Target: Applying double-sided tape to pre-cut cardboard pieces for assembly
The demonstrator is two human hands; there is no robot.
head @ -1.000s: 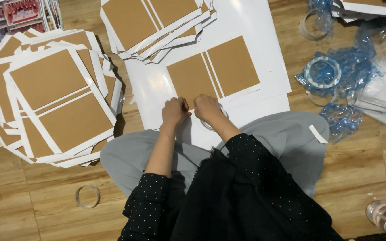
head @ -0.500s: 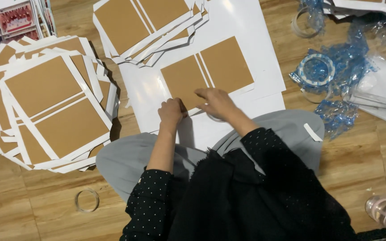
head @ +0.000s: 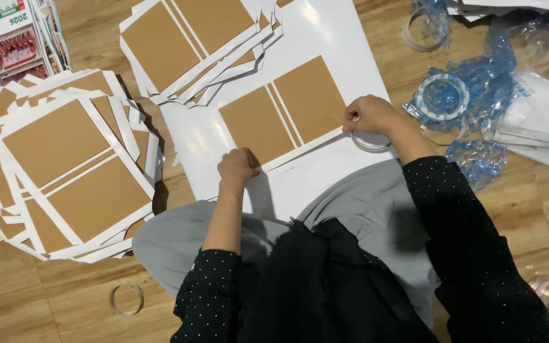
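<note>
On the wooden floor (head: 84,305) lies a white sheet (head: 325,44) with two brown cardboard panels (head: 284,114). Left hand (head: 236,168) is closed into a fist, pressing at the panels' lower edge. Right hand (head: 370,114) pinches a tape roll (head: 371,142) beside the right panel.

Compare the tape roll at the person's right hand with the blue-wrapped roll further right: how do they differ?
The tape roll by the right hand is bare, clear and thin-walled; the blue-wrapped roll has a thicker white ring and sits in crinkled blue film. The tape roll lies at the edge of the white sheet with fingers on it; the blue-wrapped roll lies on the wooden floor, untouched. Both lie flat.
</note>
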